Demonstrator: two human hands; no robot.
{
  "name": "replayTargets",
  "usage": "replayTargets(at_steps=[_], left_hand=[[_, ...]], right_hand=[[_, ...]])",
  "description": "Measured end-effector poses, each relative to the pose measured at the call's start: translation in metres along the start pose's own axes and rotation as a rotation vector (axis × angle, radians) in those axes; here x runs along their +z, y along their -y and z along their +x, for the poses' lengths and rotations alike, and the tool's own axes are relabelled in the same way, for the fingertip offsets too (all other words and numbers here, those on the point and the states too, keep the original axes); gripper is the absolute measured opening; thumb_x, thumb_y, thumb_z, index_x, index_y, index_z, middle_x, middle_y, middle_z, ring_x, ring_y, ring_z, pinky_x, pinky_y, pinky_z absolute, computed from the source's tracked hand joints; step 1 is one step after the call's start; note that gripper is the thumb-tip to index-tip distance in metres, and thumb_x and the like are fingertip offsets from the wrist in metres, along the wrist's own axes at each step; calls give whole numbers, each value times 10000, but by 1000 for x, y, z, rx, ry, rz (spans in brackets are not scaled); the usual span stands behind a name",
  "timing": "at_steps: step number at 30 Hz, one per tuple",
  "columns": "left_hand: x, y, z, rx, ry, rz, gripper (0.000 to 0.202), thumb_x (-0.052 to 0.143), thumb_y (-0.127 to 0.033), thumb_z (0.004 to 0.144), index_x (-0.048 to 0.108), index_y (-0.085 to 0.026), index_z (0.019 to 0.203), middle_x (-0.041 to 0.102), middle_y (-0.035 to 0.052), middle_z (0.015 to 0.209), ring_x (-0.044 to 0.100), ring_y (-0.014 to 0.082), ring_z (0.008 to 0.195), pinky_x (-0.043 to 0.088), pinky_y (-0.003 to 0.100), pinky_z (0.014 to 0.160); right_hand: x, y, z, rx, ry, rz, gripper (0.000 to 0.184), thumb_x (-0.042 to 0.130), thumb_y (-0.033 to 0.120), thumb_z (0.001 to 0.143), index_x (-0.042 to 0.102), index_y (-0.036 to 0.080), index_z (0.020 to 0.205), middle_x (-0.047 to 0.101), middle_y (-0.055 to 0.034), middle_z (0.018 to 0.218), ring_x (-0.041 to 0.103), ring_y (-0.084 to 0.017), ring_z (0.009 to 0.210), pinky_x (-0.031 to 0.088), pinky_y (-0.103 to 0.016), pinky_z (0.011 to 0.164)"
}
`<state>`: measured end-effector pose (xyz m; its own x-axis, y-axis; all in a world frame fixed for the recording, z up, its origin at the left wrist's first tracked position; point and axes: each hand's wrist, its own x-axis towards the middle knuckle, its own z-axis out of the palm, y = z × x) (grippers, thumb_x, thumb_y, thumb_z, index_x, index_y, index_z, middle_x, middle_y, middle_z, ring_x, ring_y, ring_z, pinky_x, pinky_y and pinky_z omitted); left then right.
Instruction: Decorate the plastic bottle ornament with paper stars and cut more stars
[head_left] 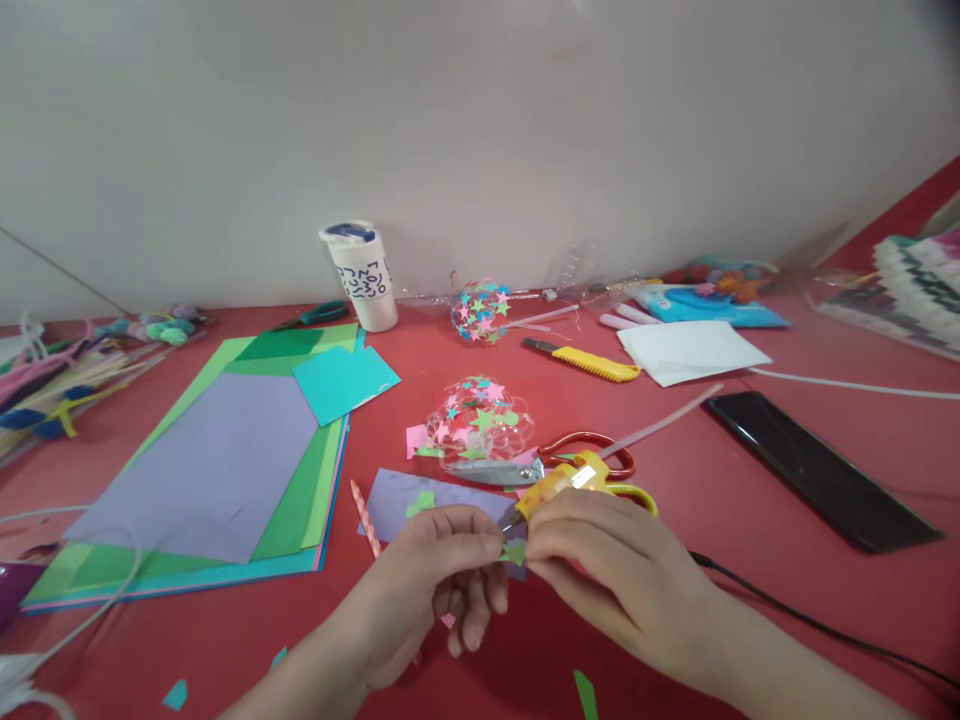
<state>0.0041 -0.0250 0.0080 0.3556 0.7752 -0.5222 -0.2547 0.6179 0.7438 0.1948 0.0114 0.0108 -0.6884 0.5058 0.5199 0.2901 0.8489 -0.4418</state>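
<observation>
Both of my hands meet low in the middle of the view over a red table (750,560). My left hand (442,570) pinches a small green paper star (514,551) between thumb and fingers. My right hand (600,570) is closed on the same star from the right, and yellow scissors (577,480) lie just behind it. A purple paper strip (420,500) lies under my hands. Beyond them lie a clear ball covered in paper stars (480,420) and red-handled scissors (540,462).
A stack of coloured paper sheets (217,470) lies to the left. At the back stand a white cup (364,272), a second star ball (480,310), a yellow utility knife (585,360) and white paper (690,350). A black phone (817,468) and cable (810,620) lie right.
</observation>
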Motion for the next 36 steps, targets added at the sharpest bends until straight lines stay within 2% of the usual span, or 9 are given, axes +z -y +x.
replayTargets(at_steps=[8,13,17,20,22,24,26,29,36], left_hand=[[-4,1,2,137,-122,363,182,554,-313,767,480,-181,666,599,-30,578,476,49,341,317,154,320],[-1,-6,-4,224,-192,702,338,413,-348,870,374,-201,569,398,-63,493,370,72,434,274,213,427],[1,-27,-10,312,-271,925,435,466,-357,835,214,-205,515,217,-66,504,257,91,484,215,254,470],[1,-50,-14,370,-378,974,274,508,-286,795,358,-208,578,376,-53,581,351,101,531,281,246,502],[1,-65,-14,477,-442,1059,109,560,-228,754,470,-216,692,469,-41,700,423,108,603,338,242,558],[2,-77,-10,485,-493,1084,113,572,-220,755,523,-249,853,455,-58,687,430,107,582,334,235,534],[5,-85,-4,486,-492,1088,52,571,-242,773,525,-243,796,465,-57,680,424,104,574,333,237,531],[7,-92,6,482,-450,1116,165,538,-271,816,504,-218,664,505,-42,690,439,108,603,342,244,553],[-8,-91,13,449,-374,1249,324,406,-370,908,405,-211,626,429,-43,621,409,116,592,312,261,554]], right_hand=[[-34,-10,18,404,46,134,136,496,205,894,560,220,774,628,24,741,583,-103,662,431,-212,613],[-53,-21,41,516,149,183,121,513,235,862,557,216,750,614,27,725,553,-105,643,412,-212,580],[-58,-37,60,717,188,403,117,541,294,824,547,214,739,529,53,619,463,-81,514,365,-193,461],[-56,-46,68,841,252,580,140,549,345,816,524,219,760,452,95,478,353,-55,378,287,-173,361],[-54,-50,71,883,278,617,156,560,363,813,521,218,767,457,101,448,339,-49,350,272,-162,338],[-53,-53,71,906,282,632,167,571,371,807,527,216,766,463,103,442,336,-43,339,269,-157,329],[-54,-55,70,921,278,645,171,585,376,794,534,216,762,449,107,429,334,-43,334,273,-156,327],[-57,-60,67,935,260,619,174,607,382,765,545,221,744,442,105,425,360,-52,339,280,-163,331],[-59,-67,64,934,294,598,206,604,415,755,551,216,746,474,80,482,391,-58,364,291,-170,339]])
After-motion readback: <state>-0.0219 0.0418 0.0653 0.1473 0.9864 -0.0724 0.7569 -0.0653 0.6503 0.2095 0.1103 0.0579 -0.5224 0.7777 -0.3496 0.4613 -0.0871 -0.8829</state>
